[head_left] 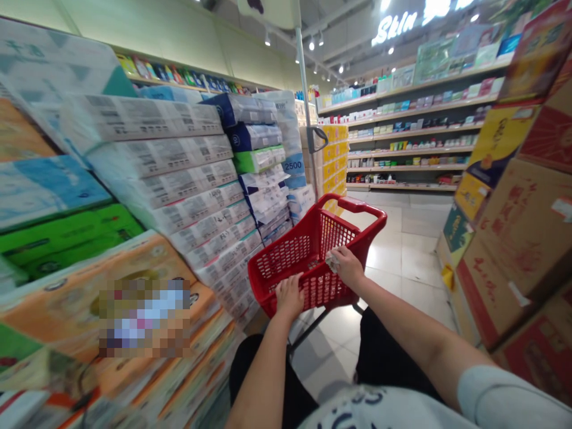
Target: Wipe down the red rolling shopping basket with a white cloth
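A red plastic shopping cart [286, 262] with perforated basket walls stands in front of me, turned at an angle. My left hand [289, 296] lies over its near rim, fingers curled onto the edge. Farther right along the same side, my right hand [347, 266] is closed around a crumpled whitish wad, perhaps tissue or paper [331, 261], and rests at the rim. Through the holes and over the rim, the basket's inside shows only in part. The cart's handle loop [366, 210] points away from me.
Wrapped tissue packs [187, 173] are stacked close on the left, with orange packs [147, 286] nearer. Cardboard cartons [522, 232] rise on the right. A metal pole [304, 71] stands behind the cart. Beyond the tiled floor [415, 262], shelves [411, 128] hold small goods.
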A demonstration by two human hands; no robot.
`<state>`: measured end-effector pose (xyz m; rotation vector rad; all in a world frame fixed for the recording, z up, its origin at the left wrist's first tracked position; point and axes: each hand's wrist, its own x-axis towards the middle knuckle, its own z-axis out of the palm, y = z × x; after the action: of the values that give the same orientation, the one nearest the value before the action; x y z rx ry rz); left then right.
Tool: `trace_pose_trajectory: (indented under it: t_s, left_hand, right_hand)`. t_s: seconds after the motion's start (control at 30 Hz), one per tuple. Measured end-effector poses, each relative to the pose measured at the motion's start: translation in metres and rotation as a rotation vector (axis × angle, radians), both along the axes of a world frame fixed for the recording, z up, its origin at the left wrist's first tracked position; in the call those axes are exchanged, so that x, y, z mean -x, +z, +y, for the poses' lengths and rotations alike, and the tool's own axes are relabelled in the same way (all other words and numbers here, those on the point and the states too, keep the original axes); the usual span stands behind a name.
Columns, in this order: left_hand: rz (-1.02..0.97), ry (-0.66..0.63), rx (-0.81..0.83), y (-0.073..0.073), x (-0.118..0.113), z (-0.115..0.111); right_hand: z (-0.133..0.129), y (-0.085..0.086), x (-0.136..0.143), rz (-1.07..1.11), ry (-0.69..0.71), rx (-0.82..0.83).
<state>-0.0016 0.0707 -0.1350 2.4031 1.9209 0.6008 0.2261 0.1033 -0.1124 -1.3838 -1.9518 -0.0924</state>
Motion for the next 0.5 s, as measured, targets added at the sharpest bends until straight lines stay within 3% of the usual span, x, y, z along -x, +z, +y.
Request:
trace_pose_trajectory:
  t_s: [0.17, 0.4, 0.5]
  left_hand:
    - [0.004, -0.006, -0.009, -0.001, 0.004, -0.003]
    - [0.012, -0.007, -0.006, -0.001, 0.004, -0.007]
    - [0.038, 0.001, 0.003, -0.001, 0.005, -0.007]
  right_hand:
    - [-0.008, -0.006, 0.023, -0.132, 0.168, 0.057]
    - [-0.006, 0.013, 0.023, -0.100, -0.015, 0.099]
    - [-0.016, 0.008, 0.049, -0.158, 0.067, 0.143]
